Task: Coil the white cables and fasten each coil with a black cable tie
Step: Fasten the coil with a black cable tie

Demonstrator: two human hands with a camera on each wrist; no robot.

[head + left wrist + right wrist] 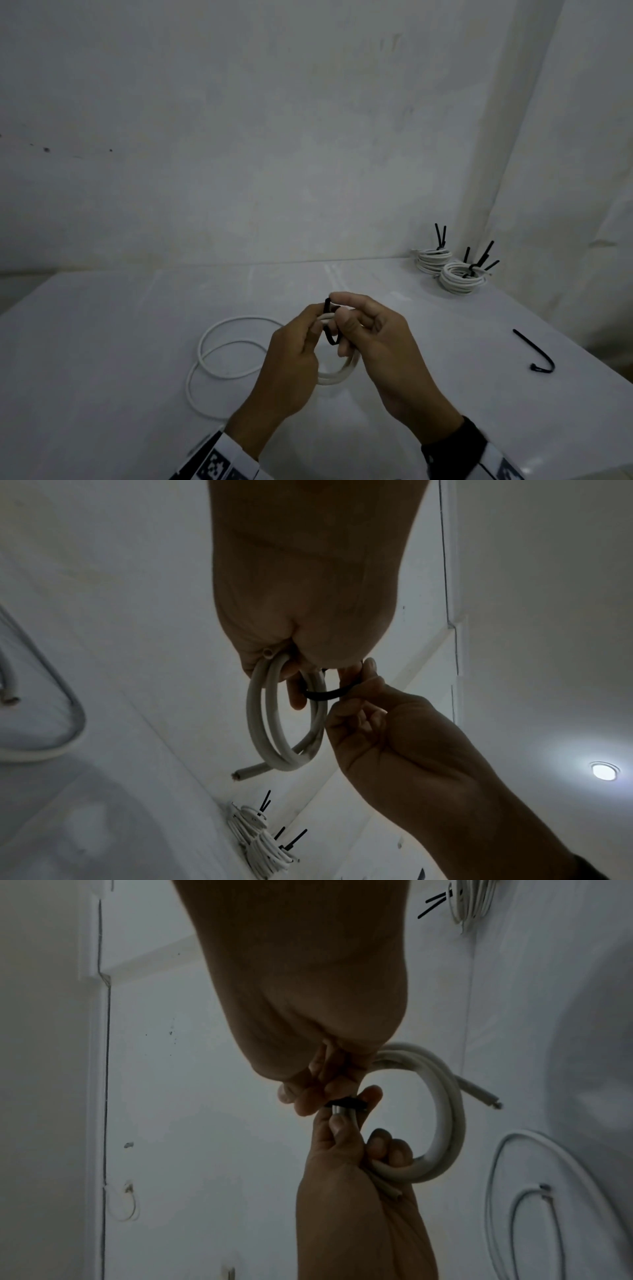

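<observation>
— Two hands, one coil: where does the small coil of white round cable (270, 718) sit?

— Raised over the white worktop (102, 342), clamped in the left hand (291, 356); its ring hangs downward.

— And the thin black cable tie (323, 695)?

— Looped crosswise around the strands, pinched by the right hand (380, 346), which is nearer to the tie's ends, so it probably does the fastening.

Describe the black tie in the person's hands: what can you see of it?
The black cable tie is a thin, bendable strip, matte and rubbery-looking. It loops around the strands of the small white coil, held above the table. The right hand pinches it; the left hand grips coil and tie. Its ends look unfastened yet.
</observation>
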